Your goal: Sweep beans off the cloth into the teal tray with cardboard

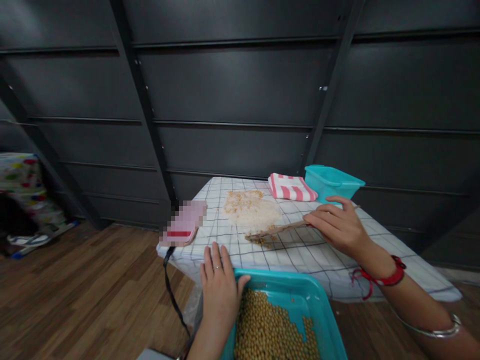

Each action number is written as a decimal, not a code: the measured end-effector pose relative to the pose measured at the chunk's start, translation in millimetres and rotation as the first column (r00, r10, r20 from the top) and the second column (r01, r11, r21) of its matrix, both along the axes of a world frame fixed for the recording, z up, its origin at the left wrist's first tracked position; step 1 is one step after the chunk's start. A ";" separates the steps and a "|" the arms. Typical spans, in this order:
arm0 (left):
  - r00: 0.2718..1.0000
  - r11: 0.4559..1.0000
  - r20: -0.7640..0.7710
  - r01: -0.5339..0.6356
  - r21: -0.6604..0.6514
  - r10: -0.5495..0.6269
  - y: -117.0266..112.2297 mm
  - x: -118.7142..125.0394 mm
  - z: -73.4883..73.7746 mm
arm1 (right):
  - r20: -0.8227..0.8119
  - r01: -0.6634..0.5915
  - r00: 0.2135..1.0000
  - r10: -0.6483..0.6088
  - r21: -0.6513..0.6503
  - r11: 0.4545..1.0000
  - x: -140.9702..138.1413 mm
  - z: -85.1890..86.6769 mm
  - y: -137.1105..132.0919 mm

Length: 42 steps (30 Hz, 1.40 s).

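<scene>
My right hand is closed around a long thin wooden stick-like tool; its exact kind is unclear. The tool slants down to the left, its far end among a few yellowish beans on the checked tablecloth. Fingers stretched out, my left hand lies at the table's front edge, its thumb over the left corner of a teal tray. Many round tan beans, like soybeans, fill much of that tray. Beyond the tool spreads a pale grain heap, like rice, with yellow beans mixed in at its back.
A pink phone-like object lies at the table's left edge, a black strap hanging below. A folded pink-striped towel and a teal basket stand at the back right. Behind the table rises a dark panelled wall.
</scene>
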<state>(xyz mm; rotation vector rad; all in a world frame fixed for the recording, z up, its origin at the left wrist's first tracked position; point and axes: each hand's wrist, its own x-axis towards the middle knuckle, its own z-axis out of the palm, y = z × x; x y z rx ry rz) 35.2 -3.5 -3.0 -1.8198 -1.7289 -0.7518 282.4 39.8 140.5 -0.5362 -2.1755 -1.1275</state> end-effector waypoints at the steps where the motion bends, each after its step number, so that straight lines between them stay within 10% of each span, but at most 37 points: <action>1: 1.000 1.000 0.006 0.003 -0.005 -0.003 0.1 0.5 0.2 | 0.006 -0.009 1.000 0.009 -0.007 1.000 0.1 -0.2 -0.8; 42: 1.000 1.000 -0.006 0.010 0.007 -0.010 2.6 -0.6 -3.5 | 0.016 -0.038 0.999 0.039 -0.062 0.997 20.5 5.5 -33.4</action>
